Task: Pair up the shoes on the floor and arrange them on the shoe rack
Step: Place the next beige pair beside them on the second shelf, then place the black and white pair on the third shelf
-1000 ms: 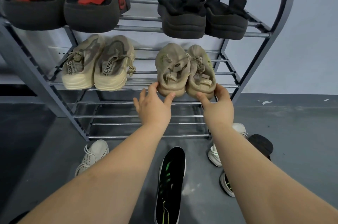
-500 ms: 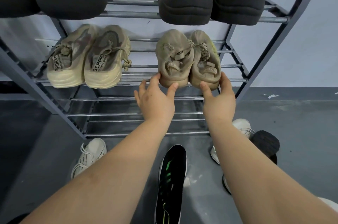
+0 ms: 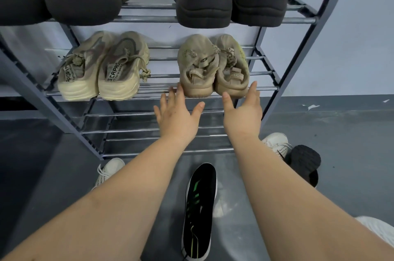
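moved: both hands have let go of the tan pair (image 3: 213, 69) and pulled back just below the heels.
l hand (image 3: 177, 118): fingers spread, holding nothing.
r hand (image 3: 243, 113): fingers straight and apart, empty.
tan pair: mid shelf of shoe rack (image 3: 298, 20), heels out and touching, so I read it as matched.
floor: black shoe (image 3: 200, 207), white shoe (image 3: 109, 171) not yet paired; I'd go there next.

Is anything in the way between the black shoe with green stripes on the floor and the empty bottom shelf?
Nothing visible blocks it. The black shoe with green stripes lies on the floor just before the rack, and the bottom shelf bars straight ahead are bare. Only the person's forearms cross above it.
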### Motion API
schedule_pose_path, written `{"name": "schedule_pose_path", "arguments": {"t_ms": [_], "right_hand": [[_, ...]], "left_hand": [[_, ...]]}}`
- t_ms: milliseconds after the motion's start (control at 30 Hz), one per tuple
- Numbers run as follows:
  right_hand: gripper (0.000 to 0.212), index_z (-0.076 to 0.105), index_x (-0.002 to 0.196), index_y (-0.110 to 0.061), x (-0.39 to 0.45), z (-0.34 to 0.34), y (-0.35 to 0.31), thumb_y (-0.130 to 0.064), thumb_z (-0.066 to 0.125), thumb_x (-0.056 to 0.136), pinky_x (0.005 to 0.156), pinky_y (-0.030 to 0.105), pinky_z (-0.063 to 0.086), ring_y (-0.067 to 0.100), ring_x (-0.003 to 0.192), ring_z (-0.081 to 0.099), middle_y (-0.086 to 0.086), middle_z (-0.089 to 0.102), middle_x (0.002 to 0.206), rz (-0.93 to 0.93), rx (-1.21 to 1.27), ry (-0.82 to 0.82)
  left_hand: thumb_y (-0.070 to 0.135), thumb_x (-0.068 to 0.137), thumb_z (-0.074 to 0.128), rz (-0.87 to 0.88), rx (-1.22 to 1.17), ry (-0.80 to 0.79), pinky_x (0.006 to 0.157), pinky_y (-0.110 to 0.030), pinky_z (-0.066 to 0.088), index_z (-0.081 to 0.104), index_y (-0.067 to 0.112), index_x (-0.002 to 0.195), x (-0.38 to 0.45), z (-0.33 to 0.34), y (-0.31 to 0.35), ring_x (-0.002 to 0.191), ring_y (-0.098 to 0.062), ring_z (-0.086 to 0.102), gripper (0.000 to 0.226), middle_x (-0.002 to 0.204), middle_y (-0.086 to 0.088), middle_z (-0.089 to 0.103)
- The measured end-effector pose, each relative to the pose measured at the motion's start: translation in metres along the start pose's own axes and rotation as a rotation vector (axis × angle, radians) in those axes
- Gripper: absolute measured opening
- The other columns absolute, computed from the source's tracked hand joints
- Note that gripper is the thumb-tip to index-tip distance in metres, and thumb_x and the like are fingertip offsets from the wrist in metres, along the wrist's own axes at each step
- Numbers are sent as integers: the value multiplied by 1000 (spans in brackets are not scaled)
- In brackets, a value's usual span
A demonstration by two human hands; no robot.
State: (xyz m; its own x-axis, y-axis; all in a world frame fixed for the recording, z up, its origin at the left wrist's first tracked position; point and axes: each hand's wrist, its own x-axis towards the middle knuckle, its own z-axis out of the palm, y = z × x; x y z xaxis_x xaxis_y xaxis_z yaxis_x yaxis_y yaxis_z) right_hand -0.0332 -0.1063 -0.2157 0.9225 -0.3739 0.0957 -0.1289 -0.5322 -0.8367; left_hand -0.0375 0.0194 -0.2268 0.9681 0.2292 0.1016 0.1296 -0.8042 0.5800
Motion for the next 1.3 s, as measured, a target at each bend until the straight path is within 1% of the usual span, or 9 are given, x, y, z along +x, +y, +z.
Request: {"name": "schedule_pose_path", "arguments": {"t_ms": [100, 267, 367, 567, 800, 900, 967, 1100, 1300], "right_hand": [[83, 6, 152, -21, -10, -10, -4, -50, 52, 90, 118, 42, 16, 24, 146, 12, 7, 11, 160, -50, -101, -37], [83, 2, 152, -25, -28, -36, -1, -54, 48, 90, 118, 44, 12, 27, 147, 4, 8, 2, 160, -169, -395, -173], [83, -1, 152, -26, -38, -54, 5, -56, 47, 90, 117, 45, 13, 27, 147, 2, 7, 0, 160, -233, -585, -277], [86, -8, 151, -26, -58, -89, 13, -58, 44, 90, 117, 47, 12, 28, 147, -1, 7, -7, 160, -309, -903, -447], [89, -8, 151, -26, -96, -100, 3, -61, 44, 89, 117, 45, 13, 27, 147, 0, 6, -6, 160, -387, -933, -592], [88, -7, 151, -26, -110, -99, 0, -63, 43, 88, 117, 45, 13, 27, 147, 1, 6, -6, 160, -440, -932, -643], [86, -4, 151, -27, -116, -102, 1, -62, 43, 88, 117, 44, 12, 27, 147, 1, 6, -6, 160, -506, -949, -658], [81, 4, 152, -27, -113, -124, 11, -62, 41, 89, 117, 41, 10, 23, 148, -1, 5, -3, 161, -679, -1081, -650], [78, 8, 151, -28, -89, -166, 46, -61, 43, 89, 115, 39, 17, 23, 147, 9, 3, 8, 160, -656, -1253, -671]], "left_hand": [[55, 91, 37, 47, 100, -31, 116, -45, -4, 0, 14, 150, -13, -3, 1, 146, -25, -3, 80, 159, -6, 0], [55, 93, 32, 196, 263, -107, 117, -40, -5, -5, 13, 149, -39, -15, 0, 146, -25, -8, 80, 159, -8, -6], [55, 93, 29, 259, 347, -166, 117, -39, -5, -7, 13, 149, -55, -25, -3, 146, -24, -8, 79, 158, -8, -10], [55, 94, 28, 372, 481, -238, 116, -36, -8, -8, 15, 149, -91, -53, -16, 146, -22, -10, 77, 158, -6, -12], [57, 94, 24, 488, 620, -310, 115, -32, -10, -10, 16, 149, -139, -81, -39, 145, -20, -10, 77, 158, -5, -14], [56, 94, 25, 453, 624, -322, 116, -32, -8, -8, 16, 149, -148, -92, -47, 146, -19, -9, 76, 158, -5, -12], [56, 94, 26, 403, 593, -336, 116, -33, -6, -7, 15, 149, -152, -94, -48, 146, -20, -8, 76, 158, -5, -11], [57, 94, 25, 442, 610, -354, 118, -33, -5, -7, 15, 149, -157, -88, -46, 146, -19, -8, 76, 158, -6, -11], [57, 94, 23, 469, 648, -419, 117, -32, -5, -8, 16, 149, -153, -57, -39, 146, -19, -6, 76, 158, -5, -10]]}}
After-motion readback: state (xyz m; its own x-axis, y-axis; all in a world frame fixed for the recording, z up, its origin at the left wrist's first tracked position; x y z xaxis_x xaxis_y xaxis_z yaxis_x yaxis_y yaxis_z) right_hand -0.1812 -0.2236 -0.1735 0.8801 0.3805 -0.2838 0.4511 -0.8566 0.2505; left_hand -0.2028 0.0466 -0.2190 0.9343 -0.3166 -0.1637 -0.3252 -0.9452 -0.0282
